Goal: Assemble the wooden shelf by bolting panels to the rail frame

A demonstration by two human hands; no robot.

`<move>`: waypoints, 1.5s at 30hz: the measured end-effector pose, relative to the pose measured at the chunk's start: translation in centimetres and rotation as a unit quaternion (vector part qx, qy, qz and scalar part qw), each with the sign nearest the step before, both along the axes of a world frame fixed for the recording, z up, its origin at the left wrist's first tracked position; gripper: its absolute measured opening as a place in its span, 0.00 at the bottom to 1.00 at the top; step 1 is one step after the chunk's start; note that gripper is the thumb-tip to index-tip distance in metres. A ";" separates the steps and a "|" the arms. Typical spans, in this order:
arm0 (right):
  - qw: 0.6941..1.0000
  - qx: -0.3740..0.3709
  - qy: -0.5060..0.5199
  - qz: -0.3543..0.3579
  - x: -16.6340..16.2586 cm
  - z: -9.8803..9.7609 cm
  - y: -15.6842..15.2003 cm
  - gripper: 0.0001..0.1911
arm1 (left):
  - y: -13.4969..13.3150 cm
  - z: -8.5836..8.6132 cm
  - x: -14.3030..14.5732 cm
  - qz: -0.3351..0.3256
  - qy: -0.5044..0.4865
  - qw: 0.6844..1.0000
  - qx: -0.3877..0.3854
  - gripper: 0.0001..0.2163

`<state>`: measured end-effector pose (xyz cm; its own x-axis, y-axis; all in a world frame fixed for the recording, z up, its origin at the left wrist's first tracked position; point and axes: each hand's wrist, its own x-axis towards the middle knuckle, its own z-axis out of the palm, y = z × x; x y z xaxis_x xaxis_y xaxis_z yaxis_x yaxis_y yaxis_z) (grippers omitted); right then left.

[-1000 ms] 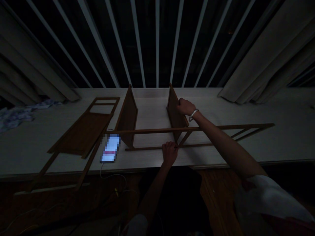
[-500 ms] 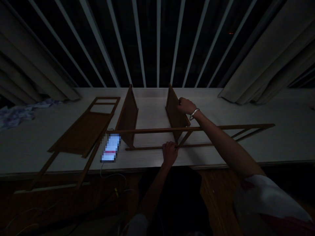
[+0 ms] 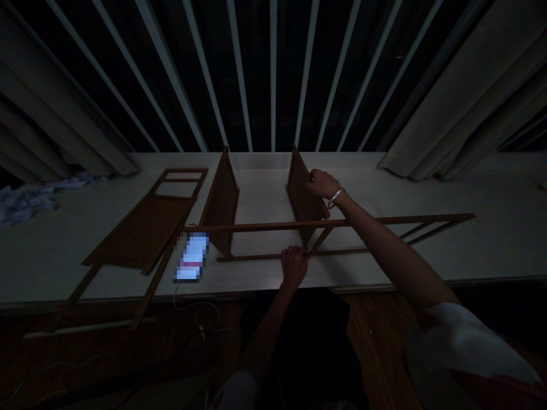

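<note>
A brown wooden frame [image 3: 273,226] lies on its side on the white ledge, with two upright panels joined to it. My right hand [image 3: 323,185] is closed on the edge of the right wooden panel [image 3: 302,196]; a silver bangle circles that wrist. Down at the near rail, my left hand [image 3: 294,266] has its fingers curled over the wood beside the panel's lower corner. What its fingertips touch is partly hidden. The left wooden panel [image 3: 221,199] stands apart from both hands. Dim light blurs the finer joints.
A second wooden piece [image 3: 143,230] leans over the ledge's front edge at left. Beside it lies a lit phone [image 3: 192,256] with a white cable [image 3: 194,306]. White window bars [image 3: 273,74] and curtains [image 3: 461,97] border the white ledge [image 3: 427,256]. Crumpled cloth [image 3: 25,202] sits far left.
</note>
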<state>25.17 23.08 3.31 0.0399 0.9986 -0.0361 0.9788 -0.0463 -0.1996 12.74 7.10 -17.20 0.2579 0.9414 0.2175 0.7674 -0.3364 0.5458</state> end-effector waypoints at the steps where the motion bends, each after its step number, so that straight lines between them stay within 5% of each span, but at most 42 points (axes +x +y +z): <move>1: 1.000 -0.001 0.001 -0.001 0.0 0.0 0.0 0.19 | 0.0 0.0 0.0 0.000 0.000 1.000 0.000 0.06; 45: 1.000 0.018 -0.015 0.002 0.0 -0.1 0.1 0.18 | 0.1 -0.2 0.0 0.003 -0.024 1.000 0.004 0.09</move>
